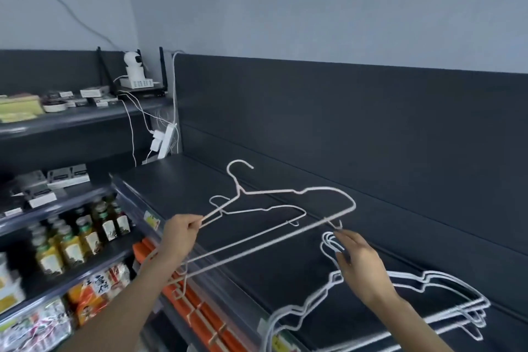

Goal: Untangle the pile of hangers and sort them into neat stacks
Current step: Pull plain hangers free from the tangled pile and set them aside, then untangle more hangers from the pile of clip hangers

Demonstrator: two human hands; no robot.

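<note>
Fingers [192, 224] of left hand [178, 234] pinch pink hangers [297, 191]; right hand [361, 263] spread, touching white hangers [328, 240]

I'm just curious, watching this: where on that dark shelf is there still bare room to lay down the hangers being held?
The shelf is bare from the power strip at its far left to the white stack at near right, along the back panel. The near right is crowded. The left hand holds the pink hangers above the bare stretch.

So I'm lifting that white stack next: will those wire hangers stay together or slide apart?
The white wire hangers look thin, so probably light and springy. They lie nested but loose, likely to slip apart. Their hooks could snag each other.
</note>
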